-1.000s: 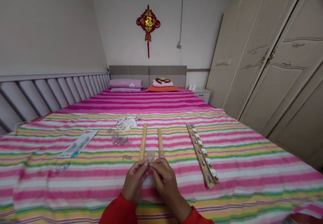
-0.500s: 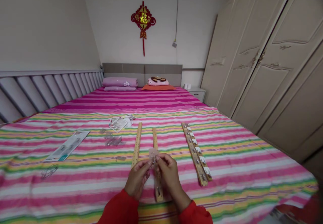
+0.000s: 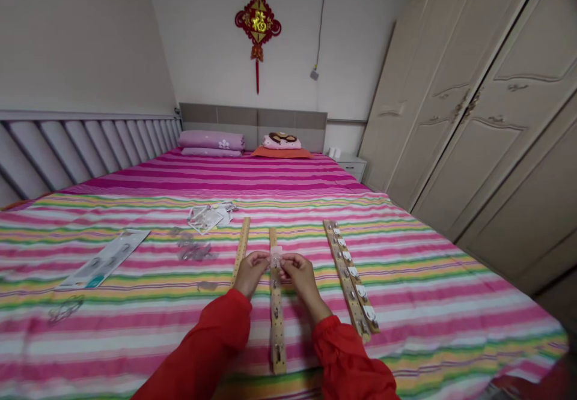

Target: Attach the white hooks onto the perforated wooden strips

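Note:
My left hand (image 3: pixel 250 272) and my right hand (image 3: pixel 299 272) are stretched out over a striped bedspread (image 3: pixel 406 280), both in red sleeves. Together they pinch a small clear hook (image 3: pixel 276 256) right above the middle wooden strip (image 3: pixel 276 322), near its far end. That strip carries a few small hooks lower down. A second bare wooden strip (image 3: pixel 240 250) lies just left of my left hand. A third strip (image 3: pixel 349 277), lined with several white hooks, lies to the right of my right hand.
Loose clear hooks (image 3: pixel 193 251) and torn packaging (image 3: pixel 205 217) lie on the bedspread to the left, with a long card package (image 3: pixel 104 260) further left. Pillows (image 3: pixel 211 142) sit at the headboard. A wardrobe (image 3: pixel 487 118) stands along the right side.
My hands have reached forward from near my body with the clear hook and lowered it onto the middle strip. The view has shifted slightly.

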Motion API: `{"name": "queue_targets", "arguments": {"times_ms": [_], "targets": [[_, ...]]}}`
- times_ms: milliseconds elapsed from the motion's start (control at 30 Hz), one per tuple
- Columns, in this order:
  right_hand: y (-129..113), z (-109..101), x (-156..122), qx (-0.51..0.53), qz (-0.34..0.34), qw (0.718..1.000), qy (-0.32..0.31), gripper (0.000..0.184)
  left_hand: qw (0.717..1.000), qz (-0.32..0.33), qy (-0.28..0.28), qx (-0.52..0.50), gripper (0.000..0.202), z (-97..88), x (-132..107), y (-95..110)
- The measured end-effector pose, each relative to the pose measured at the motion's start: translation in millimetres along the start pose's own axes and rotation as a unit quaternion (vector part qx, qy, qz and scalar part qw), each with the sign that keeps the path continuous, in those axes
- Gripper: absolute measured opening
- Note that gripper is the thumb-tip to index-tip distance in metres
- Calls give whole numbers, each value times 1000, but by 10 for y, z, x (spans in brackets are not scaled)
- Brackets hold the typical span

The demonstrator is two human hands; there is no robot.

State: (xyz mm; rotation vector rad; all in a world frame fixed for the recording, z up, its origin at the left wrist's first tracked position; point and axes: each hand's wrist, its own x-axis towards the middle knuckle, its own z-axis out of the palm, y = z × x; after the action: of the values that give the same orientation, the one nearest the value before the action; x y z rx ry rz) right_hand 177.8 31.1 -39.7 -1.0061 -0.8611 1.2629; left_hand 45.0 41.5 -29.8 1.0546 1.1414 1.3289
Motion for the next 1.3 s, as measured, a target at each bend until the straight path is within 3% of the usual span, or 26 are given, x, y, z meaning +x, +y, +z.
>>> {"name": "queue_targets", "arguments": {"times_ms": [400, 900, 1300], "targets": [[465, -99, 398, -56, -31, 997, 47, 15, 994, -13, 42, 104, 22, -17, 374, -429], [725, -144, 541, -97, -31, 992, 73, 8, 982, -34, 64, 173, 8, 6, 445, -504], [819, -168, 583, -120, -23, 990, 72, 11, 985, -42, 62, 152, 15, -36, 523, -683]]}}
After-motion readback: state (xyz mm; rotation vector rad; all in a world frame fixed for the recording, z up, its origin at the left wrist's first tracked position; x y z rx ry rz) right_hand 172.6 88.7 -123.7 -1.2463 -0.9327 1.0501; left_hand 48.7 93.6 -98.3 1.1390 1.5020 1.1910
